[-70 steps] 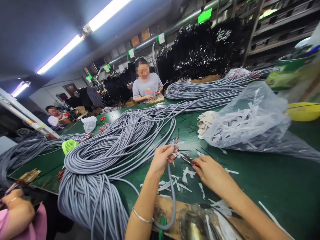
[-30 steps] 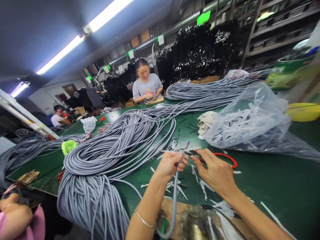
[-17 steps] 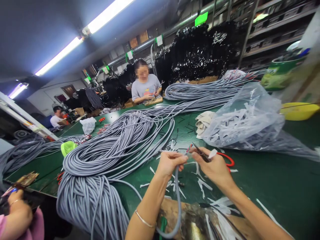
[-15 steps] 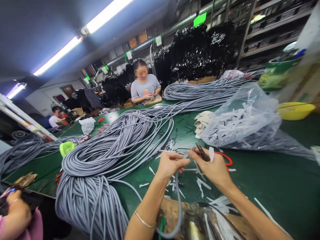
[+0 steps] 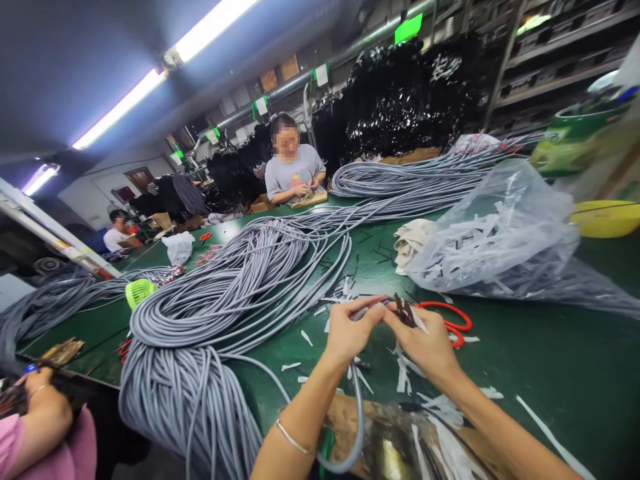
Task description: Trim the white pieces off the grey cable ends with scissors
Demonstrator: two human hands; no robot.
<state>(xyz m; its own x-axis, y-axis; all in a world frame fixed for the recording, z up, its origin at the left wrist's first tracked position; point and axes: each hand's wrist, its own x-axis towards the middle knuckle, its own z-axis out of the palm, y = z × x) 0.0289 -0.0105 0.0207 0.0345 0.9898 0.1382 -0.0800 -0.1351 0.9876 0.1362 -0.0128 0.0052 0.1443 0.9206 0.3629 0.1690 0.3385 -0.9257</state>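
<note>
My left hand [image 5: 353, 331] is closed around the end of a grey cable [image 5: 360, 417] that loops down past my wrist to the table edge. My right hand [image 5: 424, 340] is closed on red-handled scissors [image 5: 447, 318], their dark blades at the cable's tip between my two hands. Thin coloured wires show at the cable end, partly hidden by my fingers. White paper strips [image 5: 403, 373] lie scattered on the green table [image 5: 540, 353] under both hands.
A big pile of grey cables [image 5: 215, 300] fills the table's left and runs to the back. A clear bag of scraps [image 5: 500, 247] lies right, a yellow bowl [image 5: 605, 219] beyond. A person's pink sleeve [image 5: 45, 447] is at lower left; two other people sit further back.
My right hand picked the red-handled scissors up off the table and brought them to the cable end. Both hands have drawn closer together and slightly lower; the view shifted a little.
</note>
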